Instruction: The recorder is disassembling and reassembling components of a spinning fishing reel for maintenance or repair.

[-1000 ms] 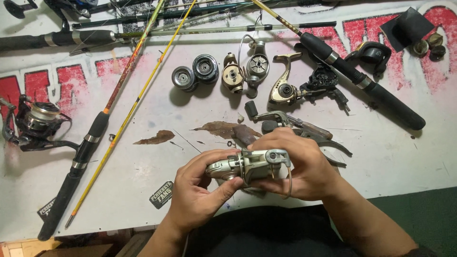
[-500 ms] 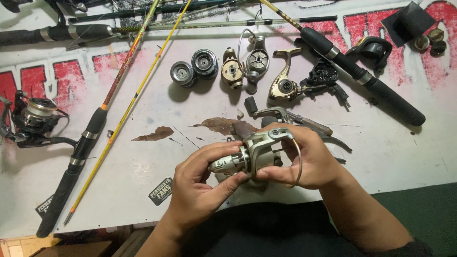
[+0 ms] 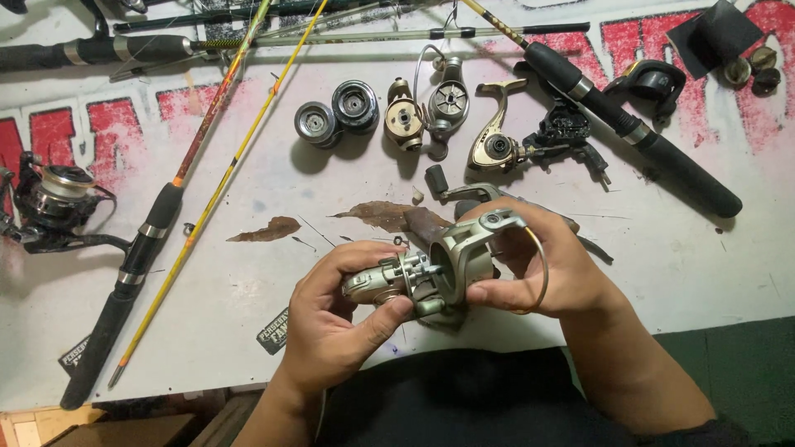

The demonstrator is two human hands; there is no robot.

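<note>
Both hands hold one silver spinning reel above the near edge of the white table (image 3: 679, 273). My left hand (image 3: 335, 323) grips the reel body (image 3: 385, 283) from below and the left, thumb pressed on its underside. My right hand (image 3: 542, 265) clasps the rotor (image 3: 464, 257) with its thin wire bail arm looping past my fingers. The rotor is tipped up and to the right, with the shaft showing between body and rotor.
Loose reel parts lie beyond my hands: two dark spools (image 3: 335, 116), a gold reel body (image 3: 493, 145), a side plate (image 3: 447, 103). Several rods cross the table, a yellow one (image 3: 224, 178) at left and a black-handled one (image 3: 638, 136) at right. Another reel (image 3: 54, 203) sits far left.
The rotor end has swung upward and to the right in my right hand, opening a gap that exposes the shaft. My left hand has kept its hold on the body.
</note>
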